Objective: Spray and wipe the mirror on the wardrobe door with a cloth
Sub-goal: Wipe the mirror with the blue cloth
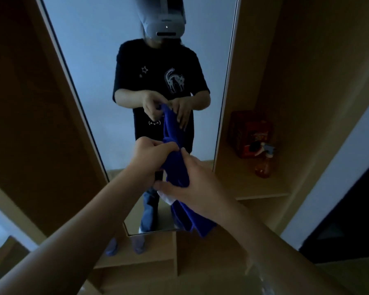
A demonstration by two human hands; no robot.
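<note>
From my head view, I am pinching the top of the blue cloth with my left hand, while my right hand is gripping its middle, before the mirror. I should be folding it into a flat pad; the spray bottle is standing on the shelf at the mirror's right edge.

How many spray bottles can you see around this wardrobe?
1. A clear spray bottle of orange liquid stands on the wooden shelf right of the tall door mirror, in front of a red box. Others may be out of view.
</note>
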